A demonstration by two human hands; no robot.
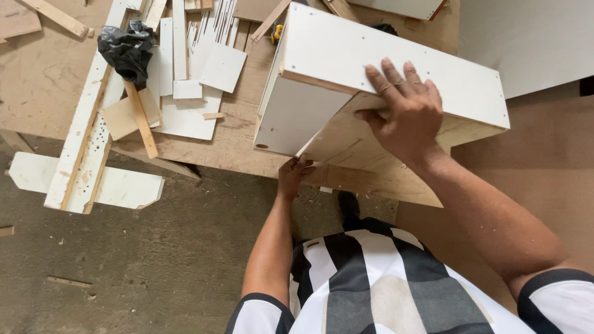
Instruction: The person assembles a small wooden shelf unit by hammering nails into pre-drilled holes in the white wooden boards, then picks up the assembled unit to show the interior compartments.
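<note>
A white box-shaped cabinet part (pixel 346 49) with a bare plywood panel (pixel 346 145) lies tilted on the wooden workbench (pixel 43 80). My right hand (pixel 405 111) presses on its upper edge, fingers spread over the white face and thumb hooked onto the plywood. My left hand (pixel 294 173) holds the lower near corner from underneath, fingers curled against the white inner panel (pixel 291 117). My black-and-white striped shirt fills the bottom of the view.
White board offcuts (pixel 204 68) and wooden strips (pixel 141 120) litter the bench to the left, with a black plastic bag (pixel 128 49). A long perforated white board (pixel 83 148) overhangs the bench edge. A yellow tool (pixel 276 32) lies behind the box. Concrete floor below.
</note>
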